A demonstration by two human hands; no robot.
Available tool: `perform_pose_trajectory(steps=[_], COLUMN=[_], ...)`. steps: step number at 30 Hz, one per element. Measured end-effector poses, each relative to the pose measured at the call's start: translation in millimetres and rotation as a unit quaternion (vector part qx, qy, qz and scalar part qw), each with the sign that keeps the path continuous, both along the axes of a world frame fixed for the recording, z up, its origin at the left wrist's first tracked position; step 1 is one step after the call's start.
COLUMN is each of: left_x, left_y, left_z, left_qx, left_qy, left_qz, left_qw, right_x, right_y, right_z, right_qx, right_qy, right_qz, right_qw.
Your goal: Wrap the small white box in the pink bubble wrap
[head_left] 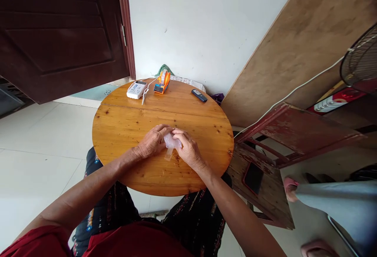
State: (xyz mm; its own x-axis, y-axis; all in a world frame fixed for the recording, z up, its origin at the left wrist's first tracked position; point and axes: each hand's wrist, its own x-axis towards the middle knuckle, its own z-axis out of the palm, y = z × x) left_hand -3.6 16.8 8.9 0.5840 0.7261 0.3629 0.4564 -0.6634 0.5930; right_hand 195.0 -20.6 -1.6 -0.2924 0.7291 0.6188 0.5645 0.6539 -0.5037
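Grip: both hands, left hand (151, 143) & right hand (188, 151), pinch a small clear plastic piece (171, 144) between them, low over the round surface (123, 123), mid-front. Risk, imo: thin, slick plastic could slip or tear if the fingers pull unevenly.

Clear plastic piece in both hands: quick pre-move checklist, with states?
1. Left hand on the clear plastic piece: ok.
2. Right hand on it too: ok.
3. Piece over the round wooden table, away from the edge: ok.
4. Tape dispenser, white device and remote at the far side, apart from the hands: ok.
5. What the piece is, open or sealed: cannot tell.
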Motion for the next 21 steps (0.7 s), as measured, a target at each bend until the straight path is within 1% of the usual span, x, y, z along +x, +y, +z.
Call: perform_pose_trajectory(steps=[2,3,5,8,10,11,13,15,18,21], left_x=[2.3,3.0,3.7,5.3,7.1,7.8,8.9,9.5,10.9,12.5], left_y=[2.9,4.5,7.7,12.6,15.7,17.1,19.9,22.9,27.4,30.3], left_z=[4.0,7.3,14.7,21.9,21.9,20.5,15.5,8.7,-1.9,-8.7], left_qx=[-0.03,-0.054,-0.11,-0.155,-0.185,-0.216,-0.293,-0.347,-0.381,-0.394], left_qy=[-0.024,-0.031,-0.03,-0.017,-0.053,-0.088,-0.168,-0.226,-0.279,-0.315], left_qz=[0.006,0.011,0.033,0.082,0.088,0.077,0.036,0.011,0.01,-0.003], left_qw=[0.999,0.998,0.993,0.984,0.977,0.969,0.941,0.91,0.882,0.863], right_x=[0.3,0.9,2.2,3.2,2.9,2.8,3.1,4.4,6.6,5.9], right_y=[4.1,6.5,12.9,28.0,40.1,45.9,55.2,61.0,63.9,63.2], right_z=[6.0,10.2,18.4,22.9,19.5,16.9,12.6,11.5,15.9,21.4], right_qx=[-0.016,-0.039,-0.12,-0.261,-0.325,-0.347,-0.366,-0.359,-0.342,-0.351], right_qy=[0.029,0.047,0.076,0.111,0.144,0.156,0.16,0.144,0.142,0.155], right_qz=[0.0,-0.005,-0.024,-0.053,-0.071,-0.08,-0.092,-0.083,-0.05,-0.024], right_qw=[0.999,0.998,0.99,0.957,0.932,0.921,0.912,0.918,0.928,0.923])
